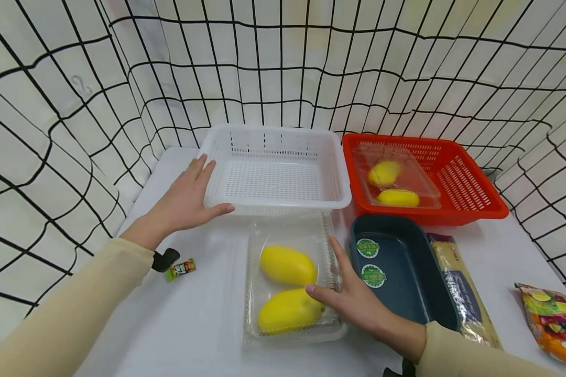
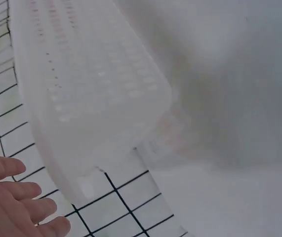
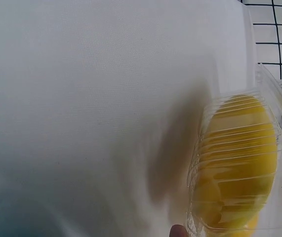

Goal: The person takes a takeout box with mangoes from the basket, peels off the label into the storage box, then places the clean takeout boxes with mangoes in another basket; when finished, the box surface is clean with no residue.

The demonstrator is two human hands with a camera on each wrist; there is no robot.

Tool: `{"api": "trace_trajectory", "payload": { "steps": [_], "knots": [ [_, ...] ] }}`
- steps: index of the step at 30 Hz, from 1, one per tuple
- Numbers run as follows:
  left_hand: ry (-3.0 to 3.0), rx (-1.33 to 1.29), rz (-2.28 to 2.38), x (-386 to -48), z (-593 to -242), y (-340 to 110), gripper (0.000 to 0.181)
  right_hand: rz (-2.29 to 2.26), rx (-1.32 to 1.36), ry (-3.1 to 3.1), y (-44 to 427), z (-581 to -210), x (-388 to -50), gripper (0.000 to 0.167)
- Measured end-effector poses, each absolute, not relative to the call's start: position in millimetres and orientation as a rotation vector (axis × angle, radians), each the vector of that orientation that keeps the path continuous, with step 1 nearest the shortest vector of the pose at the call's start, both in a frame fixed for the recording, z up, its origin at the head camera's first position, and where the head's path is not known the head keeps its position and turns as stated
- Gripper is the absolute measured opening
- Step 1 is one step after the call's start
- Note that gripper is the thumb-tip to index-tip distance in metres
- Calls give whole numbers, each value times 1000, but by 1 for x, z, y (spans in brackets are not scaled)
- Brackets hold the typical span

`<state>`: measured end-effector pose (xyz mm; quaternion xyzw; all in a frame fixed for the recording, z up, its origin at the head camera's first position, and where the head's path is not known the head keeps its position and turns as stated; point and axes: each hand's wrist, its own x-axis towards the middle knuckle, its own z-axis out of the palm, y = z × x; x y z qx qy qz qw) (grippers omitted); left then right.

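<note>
A clear plastic box (image 1: 264, 235) with two yellow, lemon-shaped fruits (image 1: 289, 265) inside is in front of the white basket. My right hand (image 1: 363, 298) holds the box by its right side, thumb over the lid and fingers along the edge. The right wrist view shows the box's ribbed side (image 3: 195, 192) and one fruit (image 3: 239, 153) through it. At the left end of the white perforated basket (image 1: 273, 204), my left hand (image 1: 181, 196) is spread with extended fingers. In the left wrist view, those fingers (image 2: 24, 190) lie beside the basket (image 2: 96, 133); contact is unclear.
A red basket (image 1: 476, 209) at the back right holds another clear box (image 1: 424, 188) of yellow fruits. Nearer are a dark teal tray (image 1: 405, 283), a noodle-like packet (image 1: 467, 293) and a colourful bag (image 1: 552, 324). A small wrapped sweet (image 1: 183, 268) lies left. Black wire mesh (image 1: 283, 68) encloses the table.
</note>
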<state>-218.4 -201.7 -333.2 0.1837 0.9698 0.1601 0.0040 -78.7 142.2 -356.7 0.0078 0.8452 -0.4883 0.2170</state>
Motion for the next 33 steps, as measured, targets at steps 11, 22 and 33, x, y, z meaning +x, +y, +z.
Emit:
{"api": "trace_trajectory", "payload": {
  "steps": [11,22,33],
  "knots": [
    [2894,410,260,-255,-338,-211,129,-1347,-15,2348,146,-355,-80,106],
    [2901,401,274,-260,-339,-214,131,-1396,-76,2256,154,-340,-91,95],
    [2909,381,332,-261,-343,-221,132,-1665,-238,2078,177,-280,-122,80]
  ]
}}
